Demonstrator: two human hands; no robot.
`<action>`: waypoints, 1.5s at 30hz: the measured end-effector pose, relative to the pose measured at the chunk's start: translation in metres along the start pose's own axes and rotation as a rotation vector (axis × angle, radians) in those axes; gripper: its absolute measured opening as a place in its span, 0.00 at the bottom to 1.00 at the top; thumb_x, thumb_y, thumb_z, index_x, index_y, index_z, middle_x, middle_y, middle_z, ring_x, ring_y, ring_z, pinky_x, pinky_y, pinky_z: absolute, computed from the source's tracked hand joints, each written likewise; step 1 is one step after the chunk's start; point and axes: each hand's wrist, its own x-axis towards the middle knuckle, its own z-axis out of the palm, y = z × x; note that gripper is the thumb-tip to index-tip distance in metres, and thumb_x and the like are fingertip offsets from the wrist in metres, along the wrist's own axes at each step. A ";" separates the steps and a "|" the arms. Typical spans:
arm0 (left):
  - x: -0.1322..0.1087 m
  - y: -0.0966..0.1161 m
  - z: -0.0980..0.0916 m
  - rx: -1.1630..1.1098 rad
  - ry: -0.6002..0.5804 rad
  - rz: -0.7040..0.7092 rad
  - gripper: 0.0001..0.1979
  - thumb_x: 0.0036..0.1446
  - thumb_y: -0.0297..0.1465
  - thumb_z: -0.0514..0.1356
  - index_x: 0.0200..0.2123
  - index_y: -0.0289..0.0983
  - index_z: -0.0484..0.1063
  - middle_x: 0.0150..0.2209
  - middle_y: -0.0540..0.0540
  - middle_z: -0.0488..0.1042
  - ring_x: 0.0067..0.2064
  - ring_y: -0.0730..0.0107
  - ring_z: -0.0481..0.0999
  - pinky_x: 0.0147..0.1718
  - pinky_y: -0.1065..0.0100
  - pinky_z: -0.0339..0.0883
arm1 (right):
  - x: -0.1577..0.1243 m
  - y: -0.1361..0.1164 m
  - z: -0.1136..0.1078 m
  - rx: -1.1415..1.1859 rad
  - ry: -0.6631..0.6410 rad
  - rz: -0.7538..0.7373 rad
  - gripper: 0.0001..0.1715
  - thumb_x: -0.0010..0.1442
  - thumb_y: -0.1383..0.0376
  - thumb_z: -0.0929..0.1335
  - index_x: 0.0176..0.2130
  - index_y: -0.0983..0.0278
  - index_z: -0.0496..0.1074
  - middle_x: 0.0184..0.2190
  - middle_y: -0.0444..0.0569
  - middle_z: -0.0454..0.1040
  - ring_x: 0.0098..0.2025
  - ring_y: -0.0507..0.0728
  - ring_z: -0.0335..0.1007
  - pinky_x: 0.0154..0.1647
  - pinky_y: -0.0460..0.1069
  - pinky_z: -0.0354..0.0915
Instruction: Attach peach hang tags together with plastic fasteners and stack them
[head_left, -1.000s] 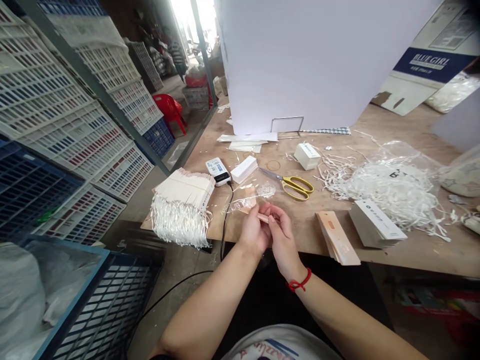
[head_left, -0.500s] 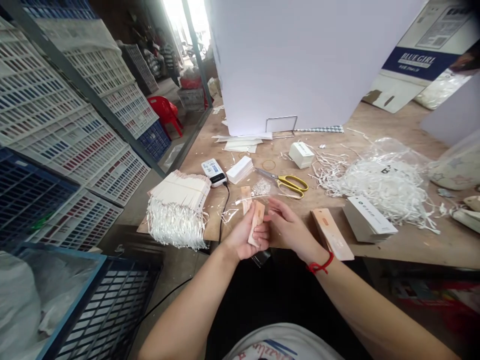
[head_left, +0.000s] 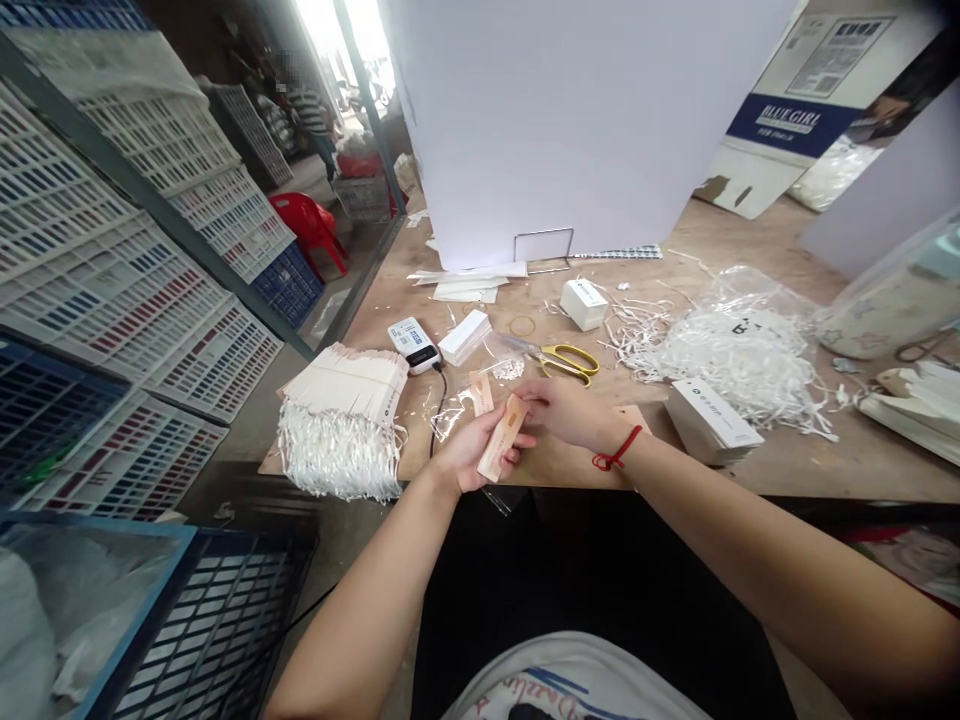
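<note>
My left hand (head_left: 466, 455) is closed around a peach-coloured paper hang tag (head_left: 501, 440), held tilted above the table's front edge. Whether it is one tag or a thin stack I cannot tell. At the tag's upper end is my right hand (head_left: 566, 408), its fingers drawn together against the edge; what they pinch is hidden. Another peach tag (head_left: 481, 391) lies just beyond, beside a clear plastic bag (head_left: 450, 415). Small white pieces (head_left: 510, 369) are heaped near the yellow-handled scissors (head_left: 568, 364). A peach card stack (head_left: 634, 414) is mostly covered by my right wrist.
Strung tags (head_left: 351, 385) are piled at the left, their white strings over the edge. A white device (head_left: 414, 344) with a cable and a white card stack (head_left: 465, 337) lie behind. To the right are a taller card stack (head_left: 712, 418) and loose white strings (head_left: 742, 365).
My right hand has moved in to the upper end of the tag, and its fingers have closed. My left hand still holds the tag, now more tilted. The view has shifted slightly.
</note>
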 end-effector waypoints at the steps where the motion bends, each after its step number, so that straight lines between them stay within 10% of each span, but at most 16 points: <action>1: 0.000 0.002 -0.001 0.042 0.022 0.039 0.18 0.70 0.42 0.52 0.47 0.34 0.73 0.33 0.40 0.78 0.20 0.76 0.72 0.13 0.78 0.60 | 0.003 0.000 -0.002 -0.037 0.002 0.027 0.16 0.60 0.74 0.64 0.37 0.62 0.80 0.37 0.47 0.82 0.38 0.56 0.76 0.43 0.48 0.67; 9: 0.004 0.003 -0.014 0.529 0.128 0.455 0.27 0.57 0.34 0.67 0.58 0.42 0.65 0.47 0.42 0.77 0.32 0.67 0.81 0.20 0.76 0.66 | 0.021 0.001 0.000 -0.077 0.031 0.109 0.14 0.59 0.74 0.66 0.38 0.65 0.81 0.35 0.51 0.82 0.34 0.56 0.75 0.36 0.47 0.64; 19: 0.006 -0.002 0.000 1.884 0.744 0.686 0.27 0.65 0.37 0.57 0.65 0.39 0.64 0.52 0.35 0.77 0.48 0.46 0.78 0.48 0.54 0.68 | 0.036 0.022 0.006 -0.034 0.017 0.201 0.10 0.61 0.72 0.67 0.37 0.66 0.79 0.30 0.50 0.81 0.31 0.55 0.76 0.33 0.46 0.65; 45: 0.020 -0.011 -0.011 2.059 0.813 0.676 0.25 0.70 0.41 0.51 0.66 0.39 0.60 0.53 0.39 0.74 0.46 0.56 0.77 0.39 0.61 0.69 | 0.042 0.029 0.017 -0.113 0.028 0.186 0.08 0.59 0.72 0.69 0.36 0.65 0.79 0.35 0.50 0.82 0.36 0.55 0.76 0.36 0.45 0.64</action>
